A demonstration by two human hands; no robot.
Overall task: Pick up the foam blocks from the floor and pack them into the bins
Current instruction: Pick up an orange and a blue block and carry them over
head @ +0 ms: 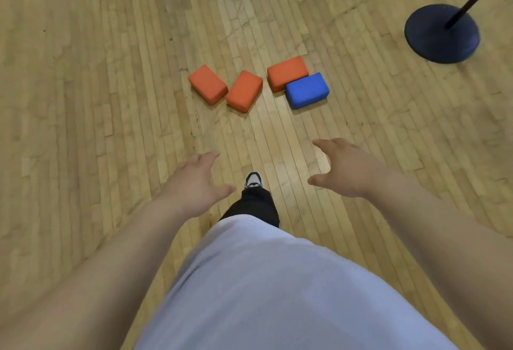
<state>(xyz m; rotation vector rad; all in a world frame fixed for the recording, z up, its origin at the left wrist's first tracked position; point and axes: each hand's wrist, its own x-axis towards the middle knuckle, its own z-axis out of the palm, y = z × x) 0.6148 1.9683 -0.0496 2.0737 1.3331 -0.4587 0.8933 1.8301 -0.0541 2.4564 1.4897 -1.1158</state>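
Observation:
Three orange foam blocks lie on the wooden floor ahead of me: a left one [208, 84], a middle one [244, 90] touching it, and a right one [286, 71]. A blue foam block [307, 90] lies against the right orange one. My left hand [195, 180] and my right hand [344, 167] are stretched forward above the floor, fingers spread and holding nothing, well short of the blocks. No bin is in view.
A dark round stand base [441, 34] with a slanted black pole stands at the far right. My shoe [253, 180] and dark trouser leg are between my hands. Bare wood floor [97, 71] spreads to the left.

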